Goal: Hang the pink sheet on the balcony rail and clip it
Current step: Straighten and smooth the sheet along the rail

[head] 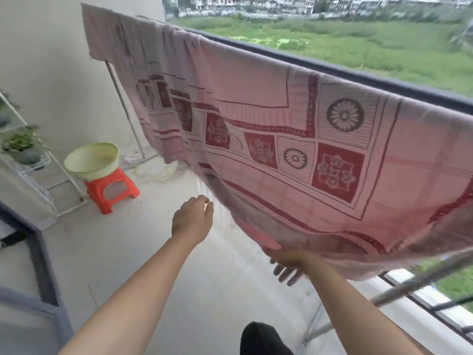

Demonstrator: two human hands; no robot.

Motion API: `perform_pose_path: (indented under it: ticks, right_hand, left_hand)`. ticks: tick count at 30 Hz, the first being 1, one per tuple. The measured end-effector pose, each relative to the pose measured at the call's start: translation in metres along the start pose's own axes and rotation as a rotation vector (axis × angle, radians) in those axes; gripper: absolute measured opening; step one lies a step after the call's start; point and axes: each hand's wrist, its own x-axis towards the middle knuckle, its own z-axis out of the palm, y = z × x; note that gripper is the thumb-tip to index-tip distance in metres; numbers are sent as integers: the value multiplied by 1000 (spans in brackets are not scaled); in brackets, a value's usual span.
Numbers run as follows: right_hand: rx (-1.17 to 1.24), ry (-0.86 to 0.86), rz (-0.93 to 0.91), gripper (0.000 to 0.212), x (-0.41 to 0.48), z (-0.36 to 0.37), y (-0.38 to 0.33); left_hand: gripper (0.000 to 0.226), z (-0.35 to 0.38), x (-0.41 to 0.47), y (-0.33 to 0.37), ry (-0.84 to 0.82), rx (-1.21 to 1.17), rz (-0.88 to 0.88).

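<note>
We are on the balcony of a home, high up. A dark rail [358, 76] runs along the open side, with a sheet [256, 98] over it. A basin [89, 160] sits on a stool [112, 187]. Plants stand on a rack [38, 160]. Outside we see a field [358, 44] and houses [256, 3].

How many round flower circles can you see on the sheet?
2: a large circle near the rail, a smaller circle below and left of it. Folds may hide more.
</note>
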Motion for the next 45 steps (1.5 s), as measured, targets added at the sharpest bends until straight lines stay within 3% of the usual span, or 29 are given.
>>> perform_pose_path:
  ticks: [1, 3, 5, 9, 13, 19, 23, 29, 32, 35, 37, 39, 42, 45]
  right_hand:
    - [-35, 48, -112, 58, 1, 0, -31]
    - [-175, 319, -393, 41, 1, -10, -94]
    - [-229, 650, -639, 41, -2, -28, -160]
    - [-179, 1111, -1072, 33, -13, -84, -285]
    - [-303, 1405, -1247, 30, -18, -135, -389]
    - [-582, 1453, -1095, 34, 10, -170, -520]
    - [-621, 1375, -887, 37, 43, -180, -590]
    - [-624, 1468, -670, 42, 83, -187, -660]
    - [-572, 1609, -498, 52, 95, -179, -684]
    - [-551, 1751, -341, 58, 105, -169, -698]
    - [-522, 1820, -261, 59, 109, -167, -702]
    - [-505, 1894, -214, 59, 113, -167, -702]
    - [-493, 2051, -230, 55, 122, -165, -701]
    - [-489, 2248, -200, 51, 132, -165, -700]
  left_hand:
    - [35, -12, 19, -11, 24, 16, 6]
    - [38, -36, 62, -29, 82, 30, 23]
    - [40, -60, 111, -44, 153, 50, 68]
    - [47, -109, 213, -61, 283, 48, 91]
    - [54, -155, 305, -70, 307, 7, 17]
    - [61, -202, 416, -104, 329, 14, -17]
    - [61, -214, 492, -139, 326, -3, -2]
    - [54, -229, 631, -176, 358, -130, 64]
    - [52, -235, 702, -186, 370, -210, 166]
    - [56, -238, 757, -193, 308, -203, 390]
    - [53, -236, 780, -201, 411, -209, 562]
    - [42, -234, 796, -207, 613, -202, 717]
    - [28, -232, 813, -211, 767, -212, 901]
    - [34, -245, 835, -224, 770, -311, 870]
